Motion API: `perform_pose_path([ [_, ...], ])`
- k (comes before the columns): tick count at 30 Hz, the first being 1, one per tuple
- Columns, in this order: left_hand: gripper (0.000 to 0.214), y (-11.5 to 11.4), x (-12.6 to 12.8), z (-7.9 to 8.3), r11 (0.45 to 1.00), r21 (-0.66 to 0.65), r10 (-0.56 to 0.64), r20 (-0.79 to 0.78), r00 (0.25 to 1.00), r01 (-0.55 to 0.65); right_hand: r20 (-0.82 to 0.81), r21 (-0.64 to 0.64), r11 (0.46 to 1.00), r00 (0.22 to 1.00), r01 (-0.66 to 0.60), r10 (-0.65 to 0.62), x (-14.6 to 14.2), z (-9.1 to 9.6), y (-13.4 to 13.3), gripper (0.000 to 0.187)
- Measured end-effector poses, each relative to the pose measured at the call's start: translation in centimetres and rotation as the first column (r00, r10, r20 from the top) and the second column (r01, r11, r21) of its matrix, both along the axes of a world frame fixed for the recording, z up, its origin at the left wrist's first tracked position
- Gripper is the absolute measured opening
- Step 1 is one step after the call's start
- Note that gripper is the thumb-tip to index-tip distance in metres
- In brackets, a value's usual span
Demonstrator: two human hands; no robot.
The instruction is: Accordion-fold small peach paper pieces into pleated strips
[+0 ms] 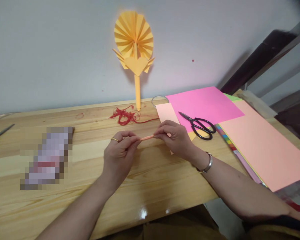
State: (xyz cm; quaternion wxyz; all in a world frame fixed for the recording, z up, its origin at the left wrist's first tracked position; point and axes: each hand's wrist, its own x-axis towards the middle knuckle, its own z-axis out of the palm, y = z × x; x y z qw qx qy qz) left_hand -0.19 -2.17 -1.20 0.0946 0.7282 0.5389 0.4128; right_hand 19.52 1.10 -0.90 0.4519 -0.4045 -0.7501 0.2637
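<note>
My left hand [120,150] and my right hand [176,137] pinch the two ends of a narrow folded strip of salmon paper [147,137], held level just above the wooden table [150,180]. Both hands have their fingers pressed together on the strip. A gold ring shows on my left hand, a silver bangle on my right wrist. A salmon paper sheet [166,113] lies just behind my right hand.
A yellow paper fan [135,43] on a stick leans on the wall. Red thread [125,116] lies at its foot. Black scissors [198,126] rest on a pink sheet [202,103]. A large salmon sheet [264,146] covers a coloured paper stack. A blurred packet [48,156] lies left.
</note>
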Motion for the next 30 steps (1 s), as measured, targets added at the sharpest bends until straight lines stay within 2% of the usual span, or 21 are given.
perform_pose_path([
  [12,0.009,0.12,0.27,0.08,0.996,0.078,-0.031,-0.068,0.997,0.037,0.010,0.005,1.000,1.000,-0.028,0.028,0.05,-0.11,0.00,0.012],
  [20,0.008,0.31,-0.05,-0.36,0.984,0.162,-0.041,-0.182,0.982,0.071,0.060,0.035,0.998,0.997,-0.057,0.054,-0.07,-0.23,-0.27,0.014],
  [30,0.008,0.38,0.09,-0.12,0.978,0.175,-0.073,-0.210,0.975,0.111,0.075,0.022,0.997,0.994,-0.076,0.075,-0.10,-0.12,-0.43,0.014],
])
